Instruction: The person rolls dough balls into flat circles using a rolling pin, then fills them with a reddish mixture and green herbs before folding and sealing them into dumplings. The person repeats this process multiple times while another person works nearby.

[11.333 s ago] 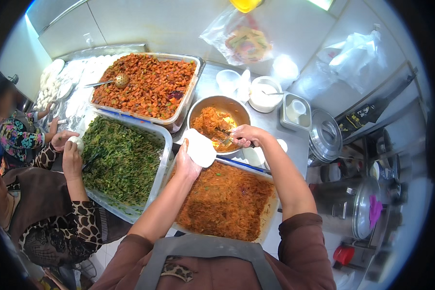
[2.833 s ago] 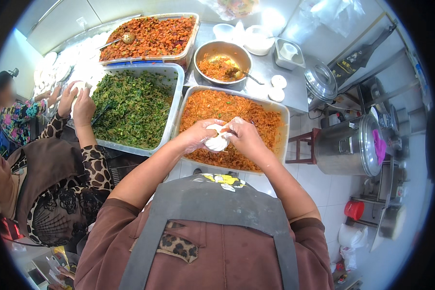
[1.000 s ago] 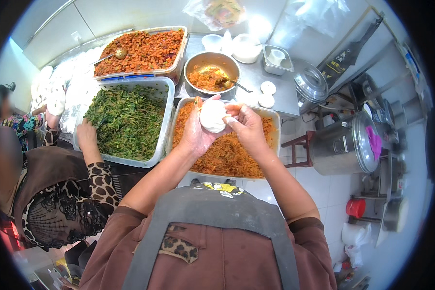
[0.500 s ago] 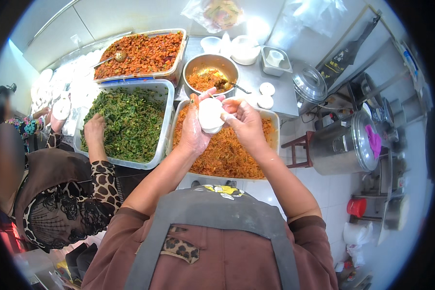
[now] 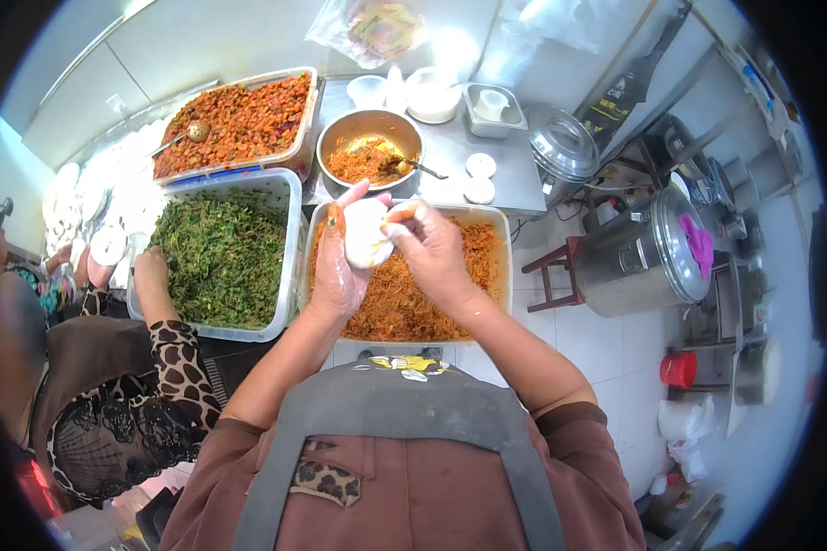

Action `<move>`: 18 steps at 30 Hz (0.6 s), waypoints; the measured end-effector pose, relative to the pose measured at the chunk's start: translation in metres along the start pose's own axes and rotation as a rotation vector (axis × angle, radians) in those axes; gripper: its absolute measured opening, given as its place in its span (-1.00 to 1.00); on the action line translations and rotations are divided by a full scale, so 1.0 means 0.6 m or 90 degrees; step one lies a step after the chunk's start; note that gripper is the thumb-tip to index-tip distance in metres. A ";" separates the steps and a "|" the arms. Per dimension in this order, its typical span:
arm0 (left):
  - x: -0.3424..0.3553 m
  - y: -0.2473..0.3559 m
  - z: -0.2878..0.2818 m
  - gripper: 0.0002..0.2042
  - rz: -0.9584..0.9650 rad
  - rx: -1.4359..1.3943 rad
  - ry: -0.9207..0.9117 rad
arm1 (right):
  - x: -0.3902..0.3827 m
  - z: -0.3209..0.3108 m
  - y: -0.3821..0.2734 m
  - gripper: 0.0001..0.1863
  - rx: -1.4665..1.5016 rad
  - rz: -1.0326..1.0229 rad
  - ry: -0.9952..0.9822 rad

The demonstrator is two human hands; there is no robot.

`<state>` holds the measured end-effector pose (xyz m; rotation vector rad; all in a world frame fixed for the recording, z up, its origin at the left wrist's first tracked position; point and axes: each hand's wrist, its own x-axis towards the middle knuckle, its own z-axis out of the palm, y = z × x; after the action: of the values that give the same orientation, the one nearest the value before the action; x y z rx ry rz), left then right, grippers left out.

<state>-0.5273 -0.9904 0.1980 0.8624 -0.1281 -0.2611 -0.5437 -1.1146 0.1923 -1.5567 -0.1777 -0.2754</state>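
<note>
2 hands (image 5: 335, 275) (image 5: 432, 257) holding white dough (image 5: 366, 237), orange shreds (image 5: 404, 298) in a tub (image 5: 508, 262) below, steel bowl (image 5: 369, 123) beyond

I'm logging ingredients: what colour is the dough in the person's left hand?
White: the dough in the left hand shows best in the head view.

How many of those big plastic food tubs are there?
3. The tub of diced red-orange food is back left; the tub of chopped greens is in front of it; the tub of shredded orange food is below the left hand and right hand. Others may be hidden.
</note>
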 end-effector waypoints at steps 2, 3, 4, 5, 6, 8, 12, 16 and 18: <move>-0.001 -0.013 -0.023 -0.42 -0.046 -0.039 0.026 | -0.006 0.009 -0.015 -0.88 0.091 0.139 -0.020; 0.004 -0.019 -0.030 -0.43 -0.073 -0.053 0.032 | -0.007 0.007 -0.015 -0.87 0.118 0.181 -0.025; 0.008 -0.018 -0.032 -0.44 -0.098 -0.065 0.040 | -0.009 0.005 -0.013 -0.87 0.068 0.157 -0.031; 0.010 -0.016 -0.033 -0.45 -0.122 -0.076 0.049 | -0.011 0.000 -0.010 -0.86 0.018 0.133 -0.038; 0.007 -0.016 -0.030 -0.46 -0.147 -0.108 0.045 | -0.013 -0.004 -0.008 -0.86 -0.032 0.109 -0.045; 0.005 -0.010 -0.024 -0.46 -0.200 -0.144 0.023 | -0.009 -0.016 -0.006 -0.89 -0.186 -0.016 -0.075; 0.006 -0.001 -0.025 -0.46 -0.270 -0.144 -0.010 | 0.005 -0.032 -0.030 -0.82 -0.392 -0.253 -0.142; 0.014 0.007 -0.031 -0.46 -0.342 -0.161 -0.071 | 0.024 -0.037 -0.040 -0.74 -0.464 -0.384 -0.140; 0.018 0.012 -0.037 -0.47 -0.365 -0.181 -0.103 | 0.030 -0.042 -0.052 -0.74 -0.489 -0.409 -0.183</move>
<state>-0.5112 -0.9727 0.1889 0.5771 0.0104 -0.8659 -0.5370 -1.1405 0.2270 -2.2694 -0.8868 -0.6780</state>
